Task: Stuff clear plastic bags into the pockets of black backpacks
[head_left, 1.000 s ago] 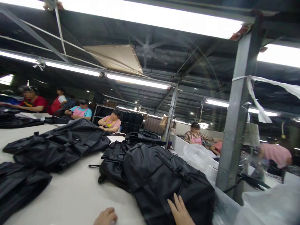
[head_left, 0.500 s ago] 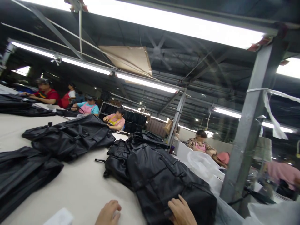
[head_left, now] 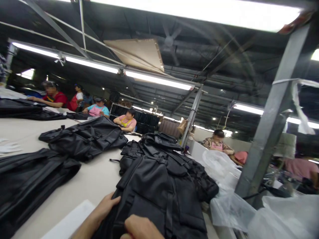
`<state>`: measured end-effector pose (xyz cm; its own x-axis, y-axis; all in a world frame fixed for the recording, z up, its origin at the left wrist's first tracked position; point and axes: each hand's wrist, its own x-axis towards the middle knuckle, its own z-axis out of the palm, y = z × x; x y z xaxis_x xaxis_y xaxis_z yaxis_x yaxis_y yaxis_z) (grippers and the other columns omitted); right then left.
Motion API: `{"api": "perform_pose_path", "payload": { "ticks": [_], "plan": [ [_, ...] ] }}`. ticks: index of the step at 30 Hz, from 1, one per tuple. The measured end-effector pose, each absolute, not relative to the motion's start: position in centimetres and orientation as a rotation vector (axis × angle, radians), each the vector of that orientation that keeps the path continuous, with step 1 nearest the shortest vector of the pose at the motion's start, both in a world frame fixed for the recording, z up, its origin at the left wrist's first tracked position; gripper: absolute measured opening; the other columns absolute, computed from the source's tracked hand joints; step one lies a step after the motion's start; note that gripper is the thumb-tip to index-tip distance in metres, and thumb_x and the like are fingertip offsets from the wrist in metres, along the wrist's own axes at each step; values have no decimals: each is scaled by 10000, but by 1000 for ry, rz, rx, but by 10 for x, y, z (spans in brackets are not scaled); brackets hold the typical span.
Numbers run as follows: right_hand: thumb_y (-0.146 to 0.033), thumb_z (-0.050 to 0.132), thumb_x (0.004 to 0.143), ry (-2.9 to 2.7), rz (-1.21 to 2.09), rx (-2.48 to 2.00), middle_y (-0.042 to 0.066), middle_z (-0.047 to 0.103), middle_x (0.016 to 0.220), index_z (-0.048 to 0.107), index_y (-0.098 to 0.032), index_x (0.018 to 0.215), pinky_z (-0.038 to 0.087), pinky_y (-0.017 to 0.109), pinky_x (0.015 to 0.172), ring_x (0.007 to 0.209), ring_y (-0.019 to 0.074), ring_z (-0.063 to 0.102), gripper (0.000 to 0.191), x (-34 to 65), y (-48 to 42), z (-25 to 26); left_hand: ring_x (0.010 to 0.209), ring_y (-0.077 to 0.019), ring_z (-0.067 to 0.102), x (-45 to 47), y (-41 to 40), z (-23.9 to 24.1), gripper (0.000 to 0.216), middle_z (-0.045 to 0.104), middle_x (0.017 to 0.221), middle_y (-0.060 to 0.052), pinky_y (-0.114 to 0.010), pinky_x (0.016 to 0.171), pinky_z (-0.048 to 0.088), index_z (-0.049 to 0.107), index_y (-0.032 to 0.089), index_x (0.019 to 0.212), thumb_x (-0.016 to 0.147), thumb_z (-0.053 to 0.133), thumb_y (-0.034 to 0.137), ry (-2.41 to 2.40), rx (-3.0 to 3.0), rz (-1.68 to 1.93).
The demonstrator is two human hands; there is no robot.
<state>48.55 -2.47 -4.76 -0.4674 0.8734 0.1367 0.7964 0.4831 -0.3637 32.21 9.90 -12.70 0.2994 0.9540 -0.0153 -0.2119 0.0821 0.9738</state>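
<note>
A black backpack (head_left: 159, 192) lies on the pale table (head_left: 92, 179) right in front of me, front pockets and straps facing up. My left hand (head_left: 106, 207) grips its left edge with the fingers curled under the fabric. My right hand (head_left: 139, 227) rests closed on the near part of the backpack at the bottom of the view. Behind it lies a heap of more black backpacks (head_left: 159, 146).
More black bags (head_left: 84, 137) and another black bag (head_left: 27, 176) lie to the left. A white sheet (head_left: 67, 222) sits by my left arm. Clear plastic bags (head_left: 229, 205) pile at the right beside a grey steel post (head_left: 266, 132). Several people sit at tables beyond.
The top backpack has been pulled off the heap toward me. My left hand went from the bare table to gripping the bag's edge. My right hand slid nearer with the bag.
</note>
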Motion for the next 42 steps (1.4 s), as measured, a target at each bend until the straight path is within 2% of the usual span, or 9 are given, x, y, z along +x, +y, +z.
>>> {"api": "perform_pose_path", "payload": {
  "ticks": [6, 14, 19, 24, 27, 30, 35, 39, 42],
  "plan": [
    [-285, 447, 963, -2183, 289, -1525, 19, 675, 898, 615, -211, 914, 425, 285, 785, 868, 182, 625, 190, 580, -64, -13, 1050, -287, 653, 333, 97, -129, 317, 738, 937, -74, -450, 993, 464, 649, 145, 948, 674, 639, 304, 1079, 1284, 1015],
    [-324, 502, 969, -2441, 279, -1837, 10, 704, 950, 650, -232, 927, 394, 312, 804, 886, 207, 621, 179, 590, -108, -23, 1228, -332, 554, 356, 64, -104, 432, 676, 1214, -140, -403, 1052, 426, 655, 112, 1073, 717, 558, 337, 1037, 1537, 978],
    [-339, 551, 925, -2344, 499, -1693, -23, 649, 825, 611, -214, 793, 376, 253, 737, 812, 161, 575, 192, 583, -121, -9, 1410, -374, 301, 352, 45, -74, 462, 470, 1426, -216, -526, 1189, 164, 569, 88, 1160, 739, 536, 276, 1107, 1652, 1160],
    [-196, 423, 877, -2318, 987, -1496, -50, 458, 667, 538, -195, 706, 328, 218, 596, 643, 111, 442, 206, 592, -117, -4, 1073, -240, 641, 370, 13, -44, 446, 662, 1172, -119, -376, 960, 506, 566, 138, 1198, 864, 460, 414, 689, 1808, 906],
    [-76, 423, 737, -2441, 1231, -1527, -60, 473, 651, 566, -200, 719, 337, 204, 566, 611, 104, 450, 190, 592, -104, -14, 941, -235, 696, 388, 6, -46, 376, 744, 986, -60, -332, 849, 552, 696, 157, 1060, 752, 584, 340, 495, 1903, 499],
    [-36, 444, 675, -2588, 1320, -1652, -80, 466, 575, 589, -209, 705, 305, 202, 468, 495, 97, 434, 228, 585, -92, -23, 995, -274, 679, 394, -2, -45, 370, 750, 1028, -52, -357, 890, 529, 747, 187, 1016, 663, 663, 261, 458, 2031, 288],
    [-97, 712, 627, -2876, 720, -1801, -40, 671, 707, 680, -224, 776, 411, 224, 505, 632, 168, 643, 198, 561, -107, -29, 1085, -272, 635, 376, -63, -24, 218, 742, 1019, -31, -382, 1013, 433, 771, 262, 849, 826, 560, 211, 451, 2279, 212],
    [-320, 892, 564, -3043, 152, -1869, 150, 737, 931, 618, -110, 1164, 534, 373, 655, 777, 321, 709, 693, 542, -131, -45, 806, -255, 639, 373, -116, -47, 182, 677, 685, -26, -545, 1103, 336, 698, 244, 695, 817, 571, 203, 692, 2574, 300],
    [-344, 942, 492, -3003, -29, -1876, 164, 723, 879, 584, -90, 1168, 526, 382, 647, 729, 322, 694, 806, 537, -137, -61, 793, -260, 628, 376, -134, -76, 154, 674, 720, -43, -605, 1156, 263, 672, 229, 710, 818, 565, 200, 854, 2679, 270]
  ]
}}
